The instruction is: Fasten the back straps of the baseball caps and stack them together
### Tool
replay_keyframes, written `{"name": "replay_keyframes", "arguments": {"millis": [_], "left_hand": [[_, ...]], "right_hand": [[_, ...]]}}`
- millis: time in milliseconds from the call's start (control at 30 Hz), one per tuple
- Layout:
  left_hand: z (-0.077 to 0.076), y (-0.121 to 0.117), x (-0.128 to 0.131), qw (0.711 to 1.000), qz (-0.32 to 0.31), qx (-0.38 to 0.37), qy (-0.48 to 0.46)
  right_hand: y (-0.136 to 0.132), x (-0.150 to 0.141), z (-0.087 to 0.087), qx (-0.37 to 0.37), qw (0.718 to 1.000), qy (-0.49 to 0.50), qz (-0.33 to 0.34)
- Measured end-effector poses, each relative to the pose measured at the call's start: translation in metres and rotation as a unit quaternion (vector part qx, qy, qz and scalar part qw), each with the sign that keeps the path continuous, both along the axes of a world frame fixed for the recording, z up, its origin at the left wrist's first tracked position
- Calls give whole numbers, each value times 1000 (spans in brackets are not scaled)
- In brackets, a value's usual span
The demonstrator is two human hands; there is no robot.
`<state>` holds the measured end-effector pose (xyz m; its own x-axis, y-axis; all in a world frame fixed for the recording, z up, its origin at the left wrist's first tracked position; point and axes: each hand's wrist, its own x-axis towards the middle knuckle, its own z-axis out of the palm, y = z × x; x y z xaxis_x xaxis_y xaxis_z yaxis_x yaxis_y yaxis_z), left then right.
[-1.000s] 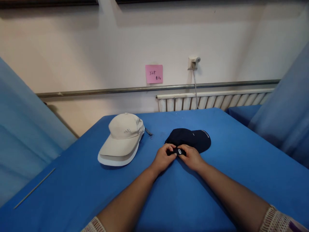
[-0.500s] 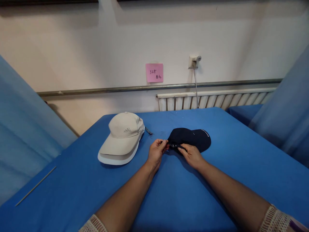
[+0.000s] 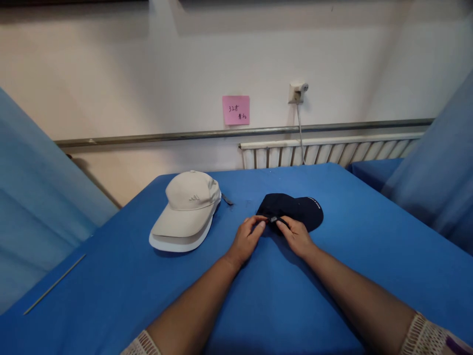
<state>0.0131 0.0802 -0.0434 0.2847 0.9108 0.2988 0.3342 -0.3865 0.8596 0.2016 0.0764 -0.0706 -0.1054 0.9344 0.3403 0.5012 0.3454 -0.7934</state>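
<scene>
A dark navy baseball cap (image 3: 281, 204) lies on the blue-covered table, its brim pointing right. Its back strap (image 3: 283, 223), with a small metal buckle (image 3: 273, 219), faces me. My right hand (image 3: 298, 239) pinches the strap just right of the buckle, thumb on the near side. From the left, my left hand (image 3: 247, 239) has its thumb and forefinger tips closed at the strap's other end, by the buckle; its other fingers are partly hidden. To the left sit stacked caps, a beige one (image 3: 192, 192) over a white one (image 3: 185, 244), brims toward me.
A thin stick (image 3: 55, 284) lies at the table's left edge. Blue curtains (image 3: 33, 197) hang on both sides. Behind the blue tabletop (image 3: 281, 296) are a metal rail (image 3: 177, 135), a radiator (image 3: 325, 150), a socket with a plug (image 3: 296, 92) and a pink note (image 3: 235, 110).
The buckle on the dark cap's strap now shows between my hands. My left hand has shifted slightly right, its thumb and forefinger spread a little more. My right hand stays on the strap.
</scene>
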Motion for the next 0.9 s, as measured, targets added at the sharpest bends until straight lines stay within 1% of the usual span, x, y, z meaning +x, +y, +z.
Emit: {"name": "replay_keyframes", "arguments": {"millis": [67,133,233,367,433,500,533,600,667,700,767,833,867,900], "left_hand": [[0,-2,2,998,3,42,46],[-1,-2,4,995,5,71,71],[-2,-3,6,995,12,74,63],[0,-6,8,999,26,42,21],[1,-8,9,1000,8,-4,-2],[1,-7,9,997,-16,-64,-43],[1,-5,8,994,-16,-84,-71],[1,1,4,987,17,-95,-125],[1,8,-3,984,46,-91,-147],[2,10,-7,986,36,-94,-133],[4,10,-12,992,-24,-107,-60],[5,5,-11,989,-81,-122,9],[5,2,-9,986,-98,-134,15],[5,-2,-6,982,-109,-152,-3]], "right_hand": [[-1,0,2,8,1000,-1,7],[-3,-1,4,17,1000,-15,21],[-6,-3,6,21,998,-44,42],[-9,-4,9,19,997,-31,65],[-10,-4,10,25,997,-17,65],[-10,-4,10,25,999,-6,47],[-10,-4,9,22,999,-3,33],[-9,-4,7,13,1000,9,3],[-7,-4,5,10,999,29,-25],[-6,-4,5,11,998,41,-39],[-5,-2,5,17,996,61,-69],[-5,-1,8,31,992,70,-100],[-6,0,10,43,991,68,-108],[-7,1,13,60,990,62,-107]]}}
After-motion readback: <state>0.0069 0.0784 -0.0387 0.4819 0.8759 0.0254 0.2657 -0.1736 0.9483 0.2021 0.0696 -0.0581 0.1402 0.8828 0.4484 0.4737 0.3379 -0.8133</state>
